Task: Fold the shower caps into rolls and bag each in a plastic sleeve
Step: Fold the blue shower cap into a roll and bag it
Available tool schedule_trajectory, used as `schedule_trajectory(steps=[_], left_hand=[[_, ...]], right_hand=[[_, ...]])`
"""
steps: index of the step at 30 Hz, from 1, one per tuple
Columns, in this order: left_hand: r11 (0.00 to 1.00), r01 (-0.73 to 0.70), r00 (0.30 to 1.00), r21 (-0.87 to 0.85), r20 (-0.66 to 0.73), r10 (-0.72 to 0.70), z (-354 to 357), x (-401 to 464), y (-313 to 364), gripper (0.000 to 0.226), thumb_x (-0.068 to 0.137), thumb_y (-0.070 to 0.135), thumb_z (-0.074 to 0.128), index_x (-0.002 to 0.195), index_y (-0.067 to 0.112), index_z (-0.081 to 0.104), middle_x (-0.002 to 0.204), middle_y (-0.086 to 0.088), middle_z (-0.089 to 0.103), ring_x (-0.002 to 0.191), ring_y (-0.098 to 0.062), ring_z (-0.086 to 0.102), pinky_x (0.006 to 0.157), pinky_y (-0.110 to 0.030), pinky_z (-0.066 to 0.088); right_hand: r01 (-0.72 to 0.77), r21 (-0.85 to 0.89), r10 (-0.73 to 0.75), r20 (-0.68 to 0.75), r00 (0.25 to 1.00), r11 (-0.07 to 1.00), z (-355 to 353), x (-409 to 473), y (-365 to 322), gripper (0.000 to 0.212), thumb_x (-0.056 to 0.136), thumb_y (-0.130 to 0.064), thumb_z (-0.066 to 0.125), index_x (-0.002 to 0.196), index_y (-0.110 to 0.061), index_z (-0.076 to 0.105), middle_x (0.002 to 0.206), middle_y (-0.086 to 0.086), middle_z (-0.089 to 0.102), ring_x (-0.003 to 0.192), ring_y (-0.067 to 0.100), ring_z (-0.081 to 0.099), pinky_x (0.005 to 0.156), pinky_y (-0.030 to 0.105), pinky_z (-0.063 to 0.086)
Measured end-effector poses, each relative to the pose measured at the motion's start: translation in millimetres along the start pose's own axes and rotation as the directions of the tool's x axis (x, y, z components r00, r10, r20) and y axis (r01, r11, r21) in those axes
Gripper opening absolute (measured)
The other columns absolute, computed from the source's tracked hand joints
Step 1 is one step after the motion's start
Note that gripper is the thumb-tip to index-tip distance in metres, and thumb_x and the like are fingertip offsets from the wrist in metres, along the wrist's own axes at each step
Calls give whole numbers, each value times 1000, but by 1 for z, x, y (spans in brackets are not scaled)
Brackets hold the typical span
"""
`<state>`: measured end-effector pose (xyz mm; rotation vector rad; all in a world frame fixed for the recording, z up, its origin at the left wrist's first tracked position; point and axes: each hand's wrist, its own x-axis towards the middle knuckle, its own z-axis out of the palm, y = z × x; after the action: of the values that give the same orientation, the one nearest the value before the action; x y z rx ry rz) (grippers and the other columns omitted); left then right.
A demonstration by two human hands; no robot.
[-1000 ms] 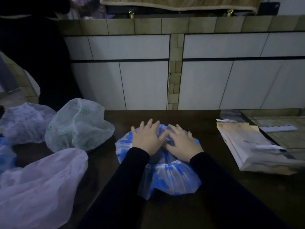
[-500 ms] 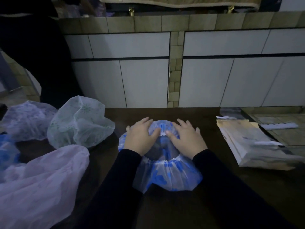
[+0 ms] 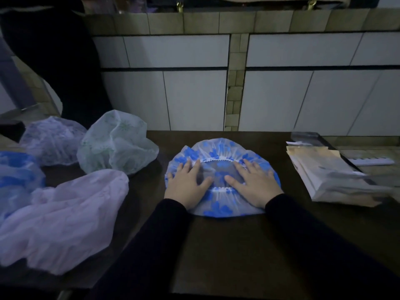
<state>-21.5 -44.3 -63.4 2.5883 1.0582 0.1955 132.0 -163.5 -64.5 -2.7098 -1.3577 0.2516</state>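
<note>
A blue-flowered shower cap point(image 3: 218, 148) lies spread flat and round on the dark table point(image 3: 227, 245), its elastic opening facing up. My left hand point(image 3: 186, 182) presses flat on the cap's left side, fingers straight. My right hand point(image 3: 255, 185) presses flat on its right side, fingers spread. A stack of plastic sleeves point(image 3: 331, 176) lies to the right of the cap.
Other loose caps sit at the left: a green-patterned one point(image 3: 116, 146), a pale purple one point(image 3: 52, 139), a pink one point(image 3: 62, 215) and a blue one point(image 3: 17, 169). A tiled wall point(image 3: 194, 94) rises behind the table. A dark-clothed person point(image 3: 54, 61) stands at back left.
My hands have slid apart from the cap's middle to its two sides, and the cap has flattened out into a wider round shape.
</note>
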Motion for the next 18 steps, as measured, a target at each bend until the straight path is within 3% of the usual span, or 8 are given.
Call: schedule_trajectory(steps=[5, 10, 12, 15, 18], left_hand=[[995, -59, 993, 77, -101, 66, 0, -17, 11, 91, 86, 78, 30, 156, 23, 10, 164, -2, 4, 151, -22, -1, 118, -52, -1], [973, 82, 989, 218, 106, -107, 0, -19, -3, 114, 66, 96, 24, 155, 30, -3, 164, 3, -7, 151, -22, -5, 114, -63, -2], [979, 63, 989, 194, 122, -88, -3, -20, -8, 109, 70, 94, 26, 155, 32, -2, 164, 5, -6, 151, -20, -5, 114, -63, -4], [994, -16, 997, 110, 79, 8, -11, -28, -11, 96, 78, 85, 32, 155, 33, 5, 164, 3, 1, 151, -20, 0, 116, -58, -6], [983, -172, 985, -69, -30, 171, -18, -41, -15, 79, 82, 76, 45, 150, 39, 26, 161, 10, 16, 148, -20, 11, 119, -50, 12]], right_hand=[[105, -38, -110, -134, 985, 994, -8, -17, -3, 64, 96, -63, 21, 152, -34, 13, 161, -3, 14, 148, 20, 11, 116, 55, 11], [46, 13, -47, 109, 993, 999, -3, -21, 5, 62, 96, -64, 19, 152, -40, 3, 161, -8, -12, 148, 20, -9, 115, 55, -2], [55, 53, -61, 102, 993, 997, -4, -22, 9, 65, 95, -65, 22, 152, -39, 4, 161, -9, -10, 148, 18, -8, 116, 52, -1], [162, 303, -164, -20, 986, 939, -6, -33, 18, 62, 95, -60, 37, 150, -38, 21, 161, -12, 8, 147, 10, 9, 117, 39, 9], [292, 375, -240, -180, 954, 880, -9, -50, 25, 47, 91, -55, 51, 136, -41, 47, 156, -18, 22, 140, 4, 25, 114, 32, 23]])
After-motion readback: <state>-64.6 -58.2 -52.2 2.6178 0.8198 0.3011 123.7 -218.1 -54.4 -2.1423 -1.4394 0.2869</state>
